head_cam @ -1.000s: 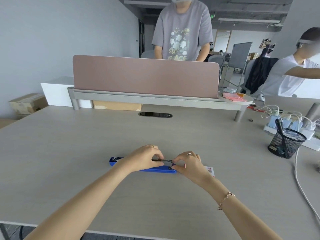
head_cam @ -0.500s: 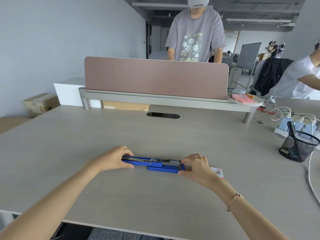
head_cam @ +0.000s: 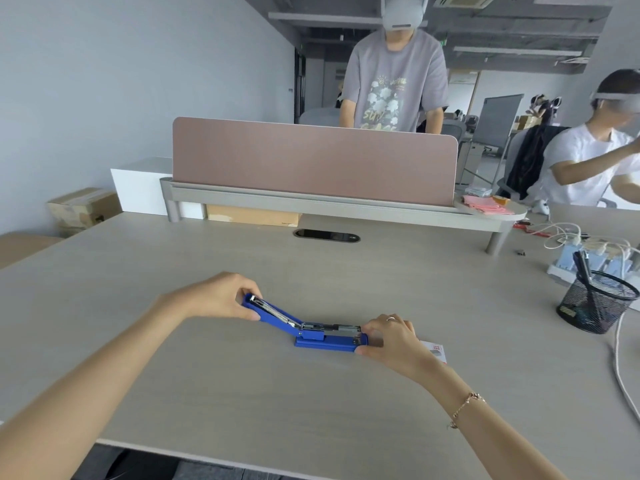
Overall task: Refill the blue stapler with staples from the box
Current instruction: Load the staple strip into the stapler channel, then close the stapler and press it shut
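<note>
The blue stapler (head_cam: 311, 332) lies on the grey desk (head_cam: 311, 393), hinged open. Its base rests flat on the right and its top arm slants up to the left. My left hand (head_cam: 221, 299) grips the raised end of that arm. My right hand (head_cam: 391, 339) holds the front end of the base and the metal staple channel. The staple box (head_cam: 437, 351), white with red print, lies on the desk just behind my right hand, mostly hidden by it.
A black mesh pen cup (head_cam: 594, 303) stands at the right, with a white cable (head_cam: 623, 379) and a power strip (head_cam: 595, 258) near it. A pink divider (head_cam: 311, 161) crosses the back of the desk. One person stands behind it, another sits at the right.
The stapler's top arm lay nearly flat half a second ago; my left hand has lifted its end up off the desk. My right hand stays at the base's front.
</note>
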`<act>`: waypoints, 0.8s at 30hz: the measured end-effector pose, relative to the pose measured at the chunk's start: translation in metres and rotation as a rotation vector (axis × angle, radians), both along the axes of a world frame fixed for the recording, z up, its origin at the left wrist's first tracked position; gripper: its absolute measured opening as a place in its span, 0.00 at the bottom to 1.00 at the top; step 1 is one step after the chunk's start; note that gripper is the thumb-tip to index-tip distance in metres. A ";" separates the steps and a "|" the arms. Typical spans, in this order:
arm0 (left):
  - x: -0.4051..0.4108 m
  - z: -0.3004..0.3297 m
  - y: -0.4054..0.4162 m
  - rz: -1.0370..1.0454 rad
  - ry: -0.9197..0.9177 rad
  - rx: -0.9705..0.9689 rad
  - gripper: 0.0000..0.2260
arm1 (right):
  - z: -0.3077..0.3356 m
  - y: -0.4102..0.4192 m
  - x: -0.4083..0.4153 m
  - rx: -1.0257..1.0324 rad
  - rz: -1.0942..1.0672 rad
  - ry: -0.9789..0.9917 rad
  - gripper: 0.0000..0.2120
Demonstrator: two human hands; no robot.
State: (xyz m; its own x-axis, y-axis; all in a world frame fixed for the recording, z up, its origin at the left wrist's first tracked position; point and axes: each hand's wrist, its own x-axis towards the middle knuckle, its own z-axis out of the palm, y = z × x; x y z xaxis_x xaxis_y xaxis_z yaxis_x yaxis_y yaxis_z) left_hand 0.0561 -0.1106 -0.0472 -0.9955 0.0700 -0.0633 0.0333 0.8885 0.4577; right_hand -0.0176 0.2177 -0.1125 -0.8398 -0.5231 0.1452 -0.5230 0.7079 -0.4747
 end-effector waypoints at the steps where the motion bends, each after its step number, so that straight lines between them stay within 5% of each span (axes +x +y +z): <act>1: -0.001 0.006 0.003 -0.004 0.009 0.007 0.07 | 0.000 0.000 0.000 0.002 0.001 -0.003 0.13; 14: -0.015 0.020 0.065 0.008 0.117 0.294 0.06 | 0.001 0.001 0.003 0.004 -0.013 -0.021 0.13; 24: -0.034 -0.018 0.112 -0.078 0.185 0.226 0.09 | 0.003 0.002 0.007 0.009 -0.026 0.023 0.11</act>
